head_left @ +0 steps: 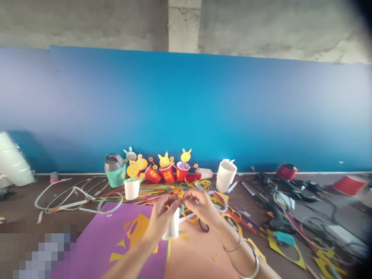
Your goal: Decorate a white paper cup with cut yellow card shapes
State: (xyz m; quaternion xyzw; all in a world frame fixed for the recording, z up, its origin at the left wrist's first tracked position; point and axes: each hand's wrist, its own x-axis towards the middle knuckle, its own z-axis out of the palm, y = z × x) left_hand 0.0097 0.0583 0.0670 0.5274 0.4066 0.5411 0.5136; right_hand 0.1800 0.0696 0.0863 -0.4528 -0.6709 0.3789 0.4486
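Note:
Above the paper sheets, my left hand (163,216) and my right hand (200,205) meet fingertip to fingertip, both closed in a pinch. Whatever small thing lies between the fingers is hidden. Partly behind my left hand is a white paper cup (174,228). A short blue strip (181,209) shows just below the fingertips. Scissors with a black handle loop (204,226) lie under my right wrist. Yellow paper scraps (138,229) are spread over a purple sheet (95,236) on the left; an orange-pink sheet (188,263) lies to its right.
Red paper cups (166,175) with yellow paper animal heads line the back, beside a white cup with paper flowers (132,189). A teal bottle (115,170) and stacked white cups (226,176) stand there too. Tangled black cables (286,197) cover the right side.

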